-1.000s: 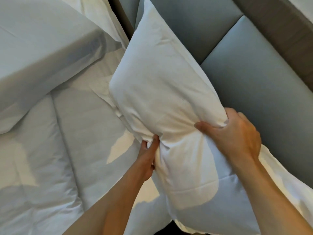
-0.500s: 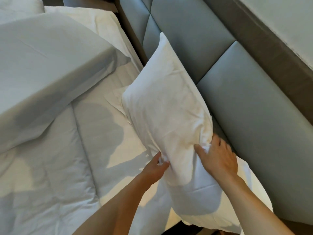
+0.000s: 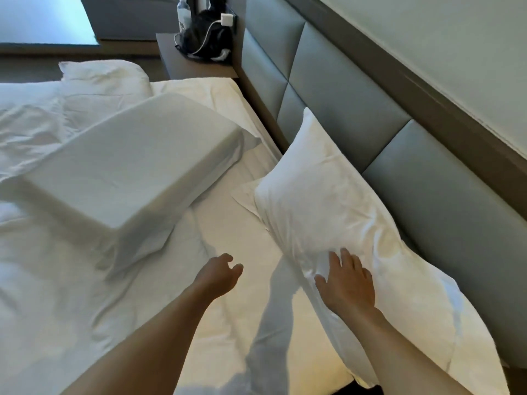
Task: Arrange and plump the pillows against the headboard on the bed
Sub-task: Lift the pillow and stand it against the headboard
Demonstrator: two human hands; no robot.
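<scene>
A white pillow [image 3: 322, 201] leans against the grey padded headboard [image 3: 356, 109] at the right side of the bed. My right hand [image 3: 346, 283] rests flat on its lower part, fingers spread. My left hand [image 3: 218, 276] hovers over the white sheet [image 3: 228, 232], loosely curled and holding nothing. A second, blocky white pillow [image 3: 128, 163] lies flat further left on the bed. A third pillow [image 3: 105, 78] lies at the far edge of the bed.
A rumpled white duvet [image 3: 42, 280] covers the left of the bed. A bedside table [image 3: 188, 67] beyond the bed holds a dark bag, a charger with cable and a bottle. Dark floor shows under the near edge of the mattress.
Both hands let go of the pillow, which now rests lower against the headboard. My left hand moved left off it; my right hand lies flat on it. The view pulled back.
</scene>
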